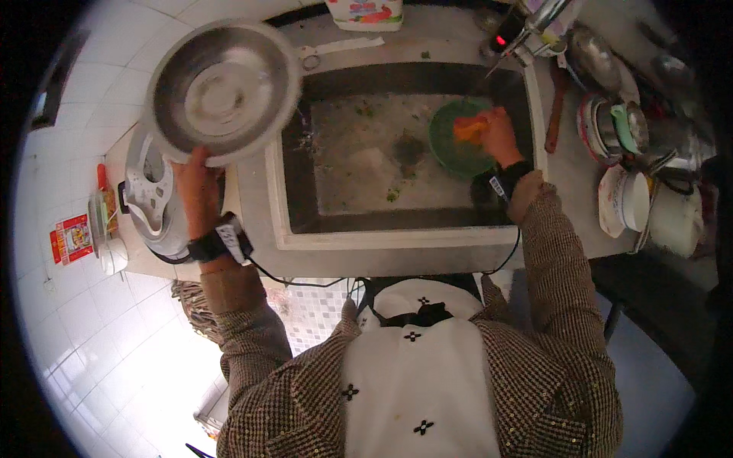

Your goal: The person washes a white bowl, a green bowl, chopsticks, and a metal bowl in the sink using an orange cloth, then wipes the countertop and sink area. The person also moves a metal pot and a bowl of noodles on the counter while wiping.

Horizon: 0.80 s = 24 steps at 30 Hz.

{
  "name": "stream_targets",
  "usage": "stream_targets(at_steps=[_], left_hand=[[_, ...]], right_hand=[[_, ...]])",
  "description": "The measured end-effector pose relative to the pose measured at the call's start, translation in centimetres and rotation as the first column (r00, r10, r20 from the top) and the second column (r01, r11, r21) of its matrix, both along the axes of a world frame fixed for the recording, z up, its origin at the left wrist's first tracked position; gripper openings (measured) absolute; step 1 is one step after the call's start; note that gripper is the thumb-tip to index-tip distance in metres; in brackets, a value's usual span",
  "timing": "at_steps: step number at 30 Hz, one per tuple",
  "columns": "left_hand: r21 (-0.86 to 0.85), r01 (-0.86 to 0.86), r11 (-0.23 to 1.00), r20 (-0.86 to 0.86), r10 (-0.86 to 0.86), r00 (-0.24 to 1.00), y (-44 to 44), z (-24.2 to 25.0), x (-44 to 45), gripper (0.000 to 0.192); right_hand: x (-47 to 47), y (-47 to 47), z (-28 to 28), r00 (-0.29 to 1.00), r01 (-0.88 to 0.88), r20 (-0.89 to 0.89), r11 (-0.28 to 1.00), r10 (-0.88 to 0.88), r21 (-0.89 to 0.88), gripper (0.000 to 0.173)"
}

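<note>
My left hand (197, 189) grips the near rim of a wide stainless steel basin (226, 94), which is raised and tilted at the left of the sink. Its inside faces me and looks bare. In the right part of the stone-like sink (361, 172), a green bowl (449, 157) rests on the bottom. My right hand (499, 134) holds an orange cloth or sponge (469, 130) over this bowl. Green vegetable scraps (393, 194) lie scattered on the sink floor around the drain (409, 150).
A metal faucet (541, 23) reaches over the sink's far right corner. Stacked pots and bowls (621, 129) crowd the right counter beside a wooden-handled utensil (554, 111). A white appliance (150, 197) stands partly under the raised basin. Behind the sink is a white container (366, 16).
</note>
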<state>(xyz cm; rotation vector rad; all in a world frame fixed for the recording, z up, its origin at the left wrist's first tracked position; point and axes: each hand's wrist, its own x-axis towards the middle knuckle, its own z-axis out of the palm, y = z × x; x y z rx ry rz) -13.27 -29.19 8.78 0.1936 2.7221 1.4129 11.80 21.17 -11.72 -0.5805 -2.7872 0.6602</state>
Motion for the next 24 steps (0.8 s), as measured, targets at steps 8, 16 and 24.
stream_targets(at_steps=[8,16,24], left_hand=[[-0.142,0.242,0.96,-0.026,-0.248,0.968,-4.7,-7.7,-5.2,0.022],[0.855,-0.355,0.378,0.392,-0.025,0.919,-0.8,-6.1,-2.2,0.04],[0.657,-0.28,0.7,0.236,0.162,0.958,5.0,-8.0,5.2,0.035]], right_hand=[[0.3,-0.5,-12.0,0.998,0.035,0.06,0.997,-0.031,-0.064,0.028],[0.2,-1.7,-12.9,0.979,-0.157,0.08,0.941,0.189,-0.3,0.029],[1.1,-1.1,0.6,0.973,-0.009,0.2,0.879,0.118,-0.476,0.03]])
